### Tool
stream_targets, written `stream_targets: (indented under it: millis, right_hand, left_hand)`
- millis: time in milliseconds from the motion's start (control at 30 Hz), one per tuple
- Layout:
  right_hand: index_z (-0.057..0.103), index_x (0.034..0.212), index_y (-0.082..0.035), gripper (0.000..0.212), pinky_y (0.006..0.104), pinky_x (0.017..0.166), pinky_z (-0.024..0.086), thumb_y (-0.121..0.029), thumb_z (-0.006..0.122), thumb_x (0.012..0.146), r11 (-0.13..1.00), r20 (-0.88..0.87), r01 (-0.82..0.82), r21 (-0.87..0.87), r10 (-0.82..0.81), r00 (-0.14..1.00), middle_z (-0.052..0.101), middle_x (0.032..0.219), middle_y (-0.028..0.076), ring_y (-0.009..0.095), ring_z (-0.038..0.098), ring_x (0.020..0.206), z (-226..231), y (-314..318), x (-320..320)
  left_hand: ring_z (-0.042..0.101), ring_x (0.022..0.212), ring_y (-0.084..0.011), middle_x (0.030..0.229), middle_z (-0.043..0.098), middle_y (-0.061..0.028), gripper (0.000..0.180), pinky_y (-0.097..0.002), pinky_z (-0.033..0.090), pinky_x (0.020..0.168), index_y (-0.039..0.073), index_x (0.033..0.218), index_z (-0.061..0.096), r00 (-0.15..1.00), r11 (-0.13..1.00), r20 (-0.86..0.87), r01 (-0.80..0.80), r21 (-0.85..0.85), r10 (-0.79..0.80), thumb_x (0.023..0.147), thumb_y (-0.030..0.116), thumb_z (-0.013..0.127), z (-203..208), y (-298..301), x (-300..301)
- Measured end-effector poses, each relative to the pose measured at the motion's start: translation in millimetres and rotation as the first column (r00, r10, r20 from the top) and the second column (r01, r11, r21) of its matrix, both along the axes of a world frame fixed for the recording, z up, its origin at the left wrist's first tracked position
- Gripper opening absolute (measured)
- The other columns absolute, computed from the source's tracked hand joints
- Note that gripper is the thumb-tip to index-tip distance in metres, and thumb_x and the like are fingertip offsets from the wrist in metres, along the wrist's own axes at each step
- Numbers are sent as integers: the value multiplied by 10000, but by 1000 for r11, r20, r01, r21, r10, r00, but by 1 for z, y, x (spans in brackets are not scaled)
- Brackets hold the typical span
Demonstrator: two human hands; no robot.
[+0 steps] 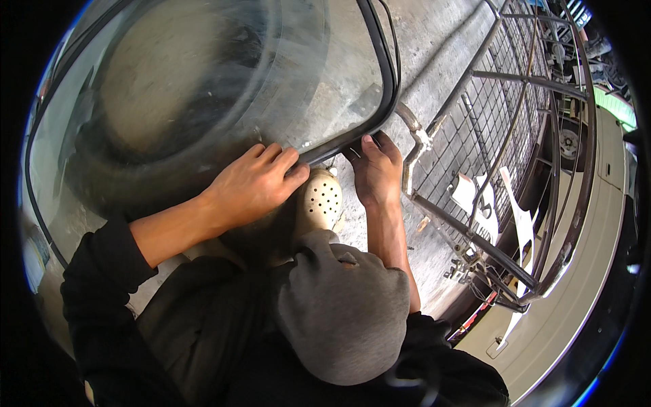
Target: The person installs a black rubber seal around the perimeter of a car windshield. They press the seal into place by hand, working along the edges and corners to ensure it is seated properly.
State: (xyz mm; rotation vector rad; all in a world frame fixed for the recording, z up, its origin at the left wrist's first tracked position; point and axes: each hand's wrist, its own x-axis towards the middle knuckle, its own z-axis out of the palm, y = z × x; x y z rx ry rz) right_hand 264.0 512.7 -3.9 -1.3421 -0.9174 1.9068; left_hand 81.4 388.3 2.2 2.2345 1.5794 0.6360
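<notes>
A large curved glass pane [298, 88] with a black rubber seal [342, 141] along its edge lies in front of me, over a big tire [224, 129] that shows through it. My left hand [261, 178] is closed on the near edge, its fingers curled over the glass and its thumb beside the seal. At the near right corner, my right hand [378, 169] grips the rubber seal, thumb up against it; some of its fingers are hidden beneath. A thin black strand [396, 51] runs loose beside the seal on the right side.
A metal frame with wire mesh [468, 136] stands close on the right, its tubes near the glass corner. White curved parts [481, 203] lie by it. Beyond is a beige vehicle panel [576, 305]. My cream clog [320, 200] and grey-clad knee [346, 312] are below the pane's edge.
</notes>
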Motion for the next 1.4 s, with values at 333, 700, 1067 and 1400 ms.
stream_targets:
  millis: [333, 700, 1067, 1400]
  right_hand:
    - [480, 1067, 93, 185, 422, 832, 482, 4, 419, 917, 996, 316, 11, 85, -37, 948, 550, 1013, 162, 251, 565, 885, -15, 3, -11]
    - [485, 1079, 104, 200, 419, 819, 488, 7, 425, 914, 995, 100, 87, -43, -83, 992, 558, 995, 168, 268, 576, 908, 4, 5, -9]
    - [488, 1120, 113, 241, 406, 813, 493, -28, 429, 933, 998, 63, 44, -43, -42, 997, 579, 1004, 170, 251, 585, 901, 7, 12, -3]
    - [481, 1081, 131, 233, 446, 888, 441, -45, 422, 939, 999, 285, 37, -16, -31, 958, 556, 1053, 179, 273, 561, 950, -5, 16, -10]
  left_hand:
    - [567, 837, -224, 897, 534, -92, 231, -319, 454, 696, 32, 988, 594, 999, 999, -35, 8, 49, -6, 776, 119, 562, -5, 2, 0]
    - [565, 835, -223, 901, 533, -89, 236, -316, 453, 705, 36, 995, 595, 1000, 999, -26, 14, 37, -13, 775, 113, 559, -1, 3, -1]
    - [571, 844, -228, 913, 537, -93, 225, -321, 455, 713, 40, 981, 591, 1000, 999, -27, -3, 49, 4, 770, 114, 559, -3, 1, -1]
    - [568, 854, -234, 917, 537, -100, 242, -323, 455, 713, 34, 1017, 594, 999, 999, -28, 15, 28, -14, 789, 103, 551, -5, -1, -1]
